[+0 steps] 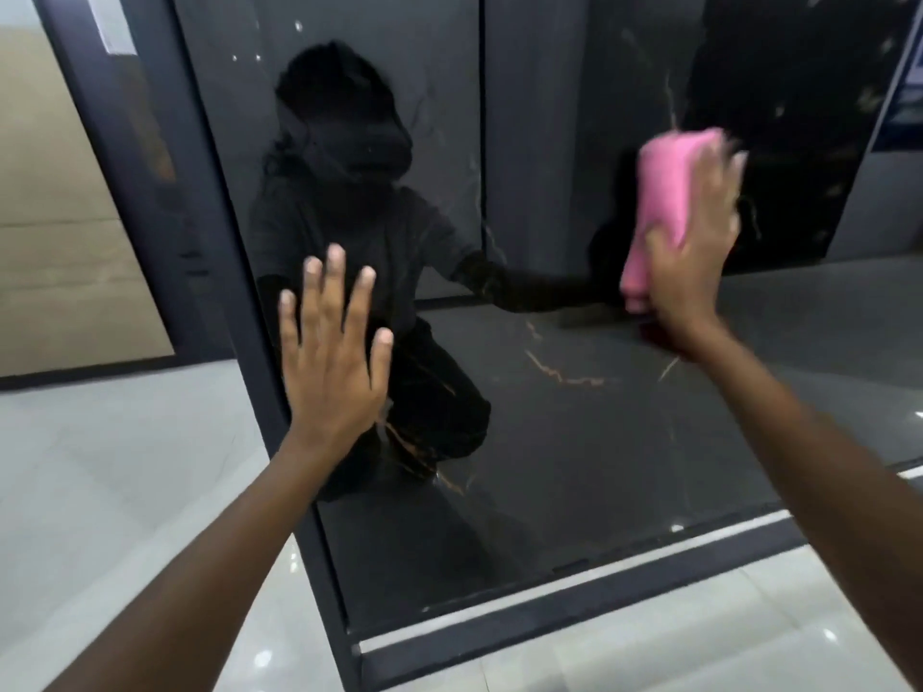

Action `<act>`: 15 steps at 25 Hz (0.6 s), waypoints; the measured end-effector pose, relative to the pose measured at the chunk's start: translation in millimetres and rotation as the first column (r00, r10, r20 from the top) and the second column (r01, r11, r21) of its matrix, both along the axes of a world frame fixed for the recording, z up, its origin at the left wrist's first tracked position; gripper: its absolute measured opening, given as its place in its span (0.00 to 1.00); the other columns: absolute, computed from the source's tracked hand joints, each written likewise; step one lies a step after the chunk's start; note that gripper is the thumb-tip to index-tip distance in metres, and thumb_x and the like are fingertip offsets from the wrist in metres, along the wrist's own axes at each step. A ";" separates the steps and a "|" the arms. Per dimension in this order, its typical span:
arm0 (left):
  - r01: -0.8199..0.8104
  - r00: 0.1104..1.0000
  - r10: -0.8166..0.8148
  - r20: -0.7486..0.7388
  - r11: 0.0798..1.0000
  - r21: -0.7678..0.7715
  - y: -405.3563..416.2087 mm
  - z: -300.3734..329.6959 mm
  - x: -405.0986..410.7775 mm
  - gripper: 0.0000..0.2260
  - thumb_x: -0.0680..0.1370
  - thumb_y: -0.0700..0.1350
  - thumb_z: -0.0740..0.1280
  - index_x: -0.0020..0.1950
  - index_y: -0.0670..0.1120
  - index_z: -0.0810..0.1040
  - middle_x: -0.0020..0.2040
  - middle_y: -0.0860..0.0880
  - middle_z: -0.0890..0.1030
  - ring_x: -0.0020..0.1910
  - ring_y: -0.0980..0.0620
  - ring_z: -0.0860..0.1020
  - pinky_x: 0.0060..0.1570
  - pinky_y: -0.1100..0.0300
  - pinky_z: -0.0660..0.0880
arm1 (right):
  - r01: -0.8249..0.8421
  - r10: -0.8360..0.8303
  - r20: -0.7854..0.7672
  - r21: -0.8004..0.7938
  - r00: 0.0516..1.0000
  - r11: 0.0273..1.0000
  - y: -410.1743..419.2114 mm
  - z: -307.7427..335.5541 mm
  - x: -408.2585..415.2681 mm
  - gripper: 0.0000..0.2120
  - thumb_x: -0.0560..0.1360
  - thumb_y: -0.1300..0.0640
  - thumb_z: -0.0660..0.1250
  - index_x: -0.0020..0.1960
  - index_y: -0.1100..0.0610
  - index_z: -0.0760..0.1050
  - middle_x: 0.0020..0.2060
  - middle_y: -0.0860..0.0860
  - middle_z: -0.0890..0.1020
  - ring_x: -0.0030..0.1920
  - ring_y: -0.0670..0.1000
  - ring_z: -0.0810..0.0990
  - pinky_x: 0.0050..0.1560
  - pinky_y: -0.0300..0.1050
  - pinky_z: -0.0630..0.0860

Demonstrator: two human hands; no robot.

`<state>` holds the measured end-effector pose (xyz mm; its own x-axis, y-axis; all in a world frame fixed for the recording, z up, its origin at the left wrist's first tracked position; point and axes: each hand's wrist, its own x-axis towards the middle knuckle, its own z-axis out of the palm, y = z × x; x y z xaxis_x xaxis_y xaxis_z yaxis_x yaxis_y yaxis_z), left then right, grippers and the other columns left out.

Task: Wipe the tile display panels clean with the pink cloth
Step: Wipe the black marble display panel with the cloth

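On dark panel (pixel 574 417), pink cloth (pixel 664 202)

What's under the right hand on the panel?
The folded pink cloth, pressed flat against the dark tile panel by the right hand. The cloth's right part and the tile behind it are covered.

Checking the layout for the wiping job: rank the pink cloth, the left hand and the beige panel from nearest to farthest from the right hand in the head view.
1. Pink cloth: pressed under the right hand.
2. Left hand: flat on the dark panel, lower left.
3. Beige panel: far left, beyond the dark frame.
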<state>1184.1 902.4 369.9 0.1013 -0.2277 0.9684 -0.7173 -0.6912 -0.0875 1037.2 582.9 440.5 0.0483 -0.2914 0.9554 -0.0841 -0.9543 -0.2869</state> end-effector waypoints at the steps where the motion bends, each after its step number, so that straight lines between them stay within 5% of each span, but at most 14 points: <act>1: -0.023 1.000 0.023 -0.006 0.999 -0.037 2.7 22.1 3.6 0.26 0.83 0.49 0.56 0.79 0.44 0.55 0.79 0.40 0.54 0.79 0.44 0.48 0.76 0.50 0.40 | -0.044 0.027 0.118 0.140 0.993 0.989 -5.4 38.7 -4.7 0.38 0.69 0.53 0.59 0.77 0.60 0.58 0.77 0.59 0.58 0.78 0.62 0.52 0.70 0.46 0.54; 3: -0.096 0.995 0.095 -0.019 0.993 -0.065 2.5 45.9 9.7 0.26 0.83 0.49 0.54 0.80 0.45 0.51 0.79 0.40 0.53 0.78 0.41 0.49 0.76 0.48 0.40 | -0.051 0.013 0.187 0.199 0.982 0.979 9.2 55.5 3.7 0.37 0.68 0.54 0.60 0.77 0.61 0.59 0.77 0.58 0.60 0.78 0.61 0.53 0.72 0.48 0.56; 6: -0.135 0.991 0.135 -0.005 0.990 -0.042 -2.6 34.8 12.8 0.27 0.83 0.50 0.53 0.80 0.46 0.49 0.79 0.40 0.52 0.78 0.39 0.49 0.75 0.45 0.41 | -0.078 0.052 -0.110 -0.243 0.993 0.967 84.3 -49.1 41.7 0.41 0.67 0.58 0.68 0.78 0.59 0.57 0.79 0.53 0.53 0.78 0.57 0.53 0.75 0.58 0.54; 8: -0.137 0.991 0.137 0.000 0.990 -0.014 0.0 34.2 15.0 0.27 0.83 0.50 0.53 0.80 0.46 0.50 0.79 0.40 0.52 0.78 0.39 0.49 0.75 0.44 0.41 | -0.300 -0.115 -0.481 -0.698 0.869 0.650 134.2 -138.3 46.1 0.42 0.67 0.53 0.70 0.77 0.54 0.57 0.78 0.49 0.57 0.78 0.53 0.53 0.77 0.54 0.49; 9: -0.138 0.990 0.138 -0.002 0.990 -0.011 1.4 38.0 16.4 0.27 0.83 0.50 0.54 0.80 0.46 0.50 0.79 0.40 0.53 0.78 0.39 0.50 0.75 0.44 0.42 | -0.390 -0.223 -0.531 -0.795 0.817 0.466 138.4 -158.2 46.6 0.39 0.70 0.52 0.69 0.77 0.52 0.57 0.77 0.48 0.60 0.78 0.50 0.53 0.77 0.52 0.47; 10: -0.141 0.990 0.141 -0.005 0.990 -0.011 2.5 40.3 16.3 0.27 0.83 0.50 0.54 0.80 0.46 0.51 0.79 0.40 0.53 0.78 0.39 0.50 0.75 0.45 0.42 | -0.443 -0.249 -0.552 -0.811 0.796 0.381 132.6 -158.9 47.3 0.37 0.71 0.51 0.67 0.77 0.51 0.58 0.76 0.48 0.62 0.78 0.49 0.54 0.77 0.51 0.47; 11: -0.140 0.990 0.140 -0.006 0.990 -0.013 3.2 39.8 14.1 0.27 0.83 0.50 0.54 0.80 0.46 0.51 0.79 0.40 0.53 0.78 0.40 0.50 0.75 0.45 0.42 | -0.449 -0.219 -0.559 -0.799 0.799 0.401 118.8 -140.5 47.5 0.35 0.72 0.52 0.66 0.77 0.52 0.58 0.76 0.49 0.63 0.78 0.49 0.54 0.77 0.51 0.48; 15: -0.039 0.999 0.036 -0.036 0.996 -0.083 0.8 62.4 2.6 0.27 0.82 0.50 0.55 0.79 0.46 0.54 0.79 0.41 0.53 0.78 0.42 0.49 0.75 0.45 0.43 | -0.150 0.012 -0.273 -0.490 0.962 0.859 47.6 12.7 29.8 0.35 0.69 0.53 0.62 0.75 0.52 0.59 0.72 0.58 0.68 0.73 0.61 0.64 0.70 0.64 0.64</act>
<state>1186.7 903.1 432.3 0.1417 -0.1411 0.9798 -0.6925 -0.7214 -0.0037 1066.9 630.4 453.2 0.3090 0.2394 0.9204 -0.0037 -0.9675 0.2529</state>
